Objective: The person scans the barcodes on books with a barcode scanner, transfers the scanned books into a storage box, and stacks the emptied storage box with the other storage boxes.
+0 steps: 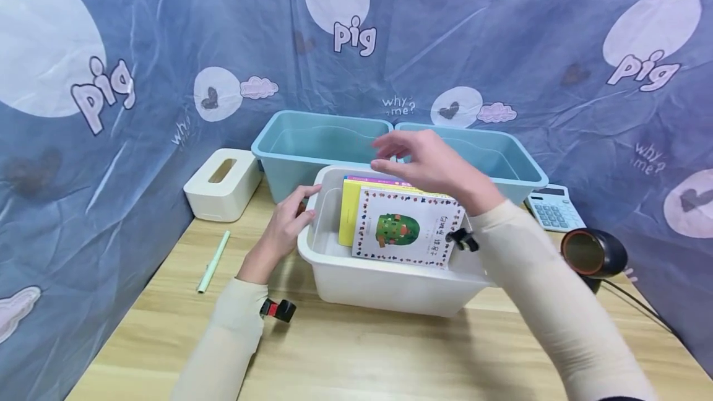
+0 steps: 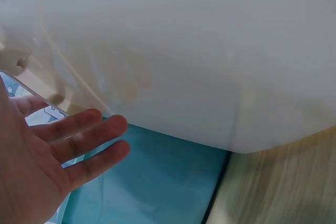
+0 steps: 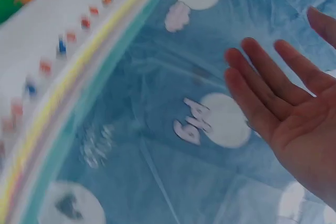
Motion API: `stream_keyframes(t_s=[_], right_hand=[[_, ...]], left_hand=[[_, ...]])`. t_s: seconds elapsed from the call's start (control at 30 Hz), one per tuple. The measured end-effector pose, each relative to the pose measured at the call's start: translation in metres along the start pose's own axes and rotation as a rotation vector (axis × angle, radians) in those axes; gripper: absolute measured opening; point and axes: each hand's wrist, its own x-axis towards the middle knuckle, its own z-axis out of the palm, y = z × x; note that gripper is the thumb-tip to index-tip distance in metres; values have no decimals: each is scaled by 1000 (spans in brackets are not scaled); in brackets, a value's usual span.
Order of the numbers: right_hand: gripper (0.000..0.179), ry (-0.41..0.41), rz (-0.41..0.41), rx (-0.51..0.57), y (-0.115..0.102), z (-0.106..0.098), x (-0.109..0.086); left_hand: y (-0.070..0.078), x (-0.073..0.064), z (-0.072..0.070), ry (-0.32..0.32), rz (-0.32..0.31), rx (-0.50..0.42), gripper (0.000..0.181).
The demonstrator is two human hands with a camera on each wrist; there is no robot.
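Room above right hand (image 1: 420,156) — books (image 1: 414,224) stand below it; white tub (image 1: 384,289) blocks left hand (image 1: 284,224) inward — tissue box (image 1: 214,197) outside.

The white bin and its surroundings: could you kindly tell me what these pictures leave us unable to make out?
Yellow book: cover mostly hidden behind the white book, head view.
Right teal bin: partly hidden by the right hand, head view.
White book: cut off by the left edge and blurred, right wrist view.
Calculator: key labels too small, head view.

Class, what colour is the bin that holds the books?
The bin is white, as the head view shows best.
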Motion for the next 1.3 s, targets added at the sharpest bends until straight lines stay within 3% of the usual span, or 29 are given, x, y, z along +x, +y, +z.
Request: stream_keyframes(t_s=[0.17,0.3,0.53,0.7,0.83,1.0,1.07,1.3], right_hand=[[39,20,18,-156,13,-26,-36],[42,-2,90,-232,36,-32,-61],[58,-16,157,-183,84,-12,-82],[62,36,163,-154,102,7,-85],[57,139,98,-220,108,21,-87],[51,320,-119,-363,113,39,-88],[51,360,-169,-396,113,42,-88],[48,328,-129,-386,113,42,-90]], left_hand=[[1,2,0,-1,-7,-10,55],[-1,2,-1,-6,-5,-22,55],[-3,4,-4,1,2,-35,54],[-3,3,0,3,6,-44,54],[-2,1,2,3,5,-49,54],[-3,-2,2,9,13,-53,54],[-3,-2,2,14,19,-53,54],[-3,0,3,12,23,-58,53]])
